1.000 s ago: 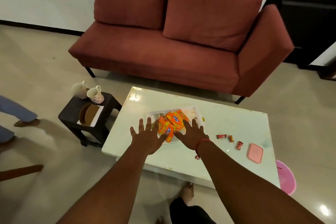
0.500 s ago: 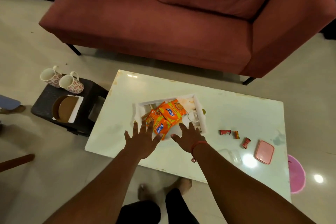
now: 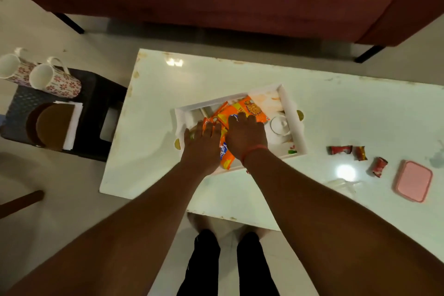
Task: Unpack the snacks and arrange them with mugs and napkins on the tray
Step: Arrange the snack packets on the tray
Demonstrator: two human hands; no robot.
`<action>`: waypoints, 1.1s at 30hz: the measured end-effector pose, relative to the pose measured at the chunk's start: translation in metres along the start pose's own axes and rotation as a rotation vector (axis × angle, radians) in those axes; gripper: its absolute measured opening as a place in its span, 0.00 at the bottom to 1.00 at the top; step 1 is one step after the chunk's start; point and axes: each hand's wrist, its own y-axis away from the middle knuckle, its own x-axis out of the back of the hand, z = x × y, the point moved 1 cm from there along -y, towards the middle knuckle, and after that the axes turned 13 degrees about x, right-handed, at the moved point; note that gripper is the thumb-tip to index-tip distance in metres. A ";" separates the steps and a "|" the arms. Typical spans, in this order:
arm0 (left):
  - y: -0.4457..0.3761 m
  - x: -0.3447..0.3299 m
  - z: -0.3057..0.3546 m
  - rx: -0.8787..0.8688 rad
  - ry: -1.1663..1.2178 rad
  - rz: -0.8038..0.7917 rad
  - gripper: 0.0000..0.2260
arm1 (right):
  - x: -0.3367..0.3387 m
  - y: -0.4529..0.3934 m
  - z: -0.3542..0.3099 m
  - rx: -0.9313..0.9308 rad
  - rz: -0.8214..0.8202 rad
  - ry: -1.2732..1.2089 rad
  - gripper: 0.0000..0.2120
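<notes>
Mugs (image 3: pixel 55 81) wait on my far-left stool (image 3: pixel 101 113), then my left hand (image 3: pixel 203 145) and right hand (image 3: pixel 246 136) lie flat, fingers together, on orange snack packets (image 3: pixel 249 109) in the tray (image 3: pixel 294 119) mid-table, with candies (image 3: pixel 340 150) further right.

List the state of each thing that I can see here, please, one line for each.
Tray: on the table, holding snack packets.
Snack packets: sealed, piled in the tray.
Left hand: flat on the packets.
Right hand: flat on the packets.
Mugs: empty, on the stool.
Sweets: wrapped, on the table.
</notes>
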 end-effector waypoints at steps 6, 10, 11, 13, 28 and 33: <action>-0.013 -0.018 -0.003 -0.075 0.032 0.086 0.30 | -0.012 -0.020 -0.006 0.014 -0.045 0.162 0.16; -0.017 -0.020 -0.007 -0.116 0.024 0.125 0.29 | -0.012 -0.010 0.010 0.097 -0.032 0.248 0.15; -0.019 -0.020 -0.007 -0.127 0.029 0.139 0.28 | -0.012 -0.007 0.018 0.118 -0.007 0.269 0.17; -0.024 -0.017 -0.006 -0.149 0.047 0.163 0.28 | -0.006 0.001 0.038 0.156 0.070 0.334 0.19; -0.050 -0.012 0.078 -0.348 0.060 0.137 0.28 | 0.035 0.001 0.174 -0.144 0.305 -0.315 0.17; -0.070 -0.015 0.110 -0.341 -0.010 0.030 0.30 | 0.030 -0.013 0.185 -0.274 0.305 -0.481 0.15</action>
